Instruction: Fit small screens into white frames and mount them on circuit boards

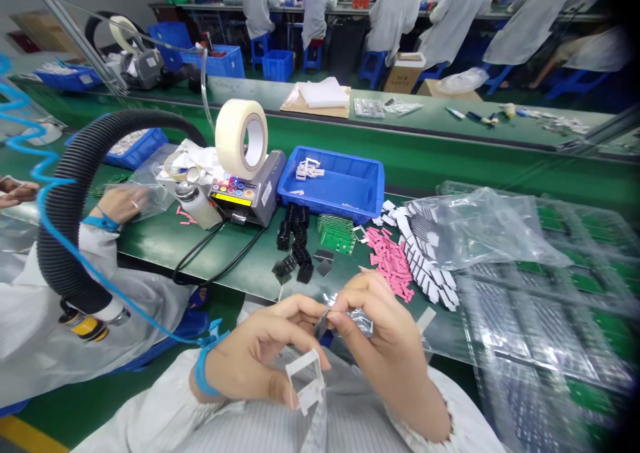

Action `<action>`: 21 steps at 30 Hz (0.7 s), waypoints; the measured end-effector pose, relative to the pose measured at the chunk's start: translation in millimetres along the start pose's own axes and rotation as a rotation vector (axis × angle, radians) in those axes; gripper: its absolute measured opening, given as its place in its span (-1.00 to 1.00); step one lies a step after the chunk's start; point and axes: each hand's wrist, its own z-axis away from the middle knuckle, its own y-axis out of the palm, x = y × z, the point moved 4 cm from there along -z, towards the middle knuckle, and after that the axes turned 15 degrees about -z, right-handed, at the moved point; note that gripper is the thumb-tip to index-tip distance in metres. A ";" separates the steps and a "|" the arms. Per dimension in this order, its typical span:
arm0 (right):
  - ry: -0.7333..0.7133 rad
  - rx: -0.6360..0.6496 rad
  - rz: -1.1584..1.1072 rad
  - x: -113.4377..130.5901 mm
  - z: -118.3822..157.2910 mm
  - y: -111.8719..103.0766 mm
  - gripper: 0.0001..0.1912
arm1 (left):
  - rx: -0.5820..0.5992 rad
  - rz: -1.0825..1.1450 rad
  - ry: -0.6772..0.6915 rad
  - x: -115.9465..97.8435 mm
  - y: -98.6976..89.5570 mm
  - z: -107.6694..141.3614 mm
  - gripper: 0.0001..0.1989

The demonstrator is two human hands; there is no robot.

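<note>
Midway, seemingly: white frame, dark piece separate.
Lower centre, my left hand grips one, my right hand pinches the other.

Right hand: room over strips; hose bars left.

Green bench under a blue bin, circuit boards, pink strips and white pieces.

White rectangular frame, tilted, in left fingers, small dark piece beyond
</note>
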 end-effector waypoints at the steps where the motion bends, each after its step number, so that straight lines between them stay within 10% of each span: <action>1: 0.003 0.004 0.000 -0.1 0.3 0.1 -0.84 | 0.002 -0.002 0.002 0.8 -0.2 -0.3 -0.59; 15: 0.074 0.157 -0.051 -2.1 8.9 10.2 -0.84 | -0.154 0.282 -0.216 15.4 -8.8 2.6 -0.66; 21: 0.297 0.221 0.156 -72.9 38.6 22.9 -0.75 | -0.312 0.701 -0.230 22.5 -17.0 2.9 -0.70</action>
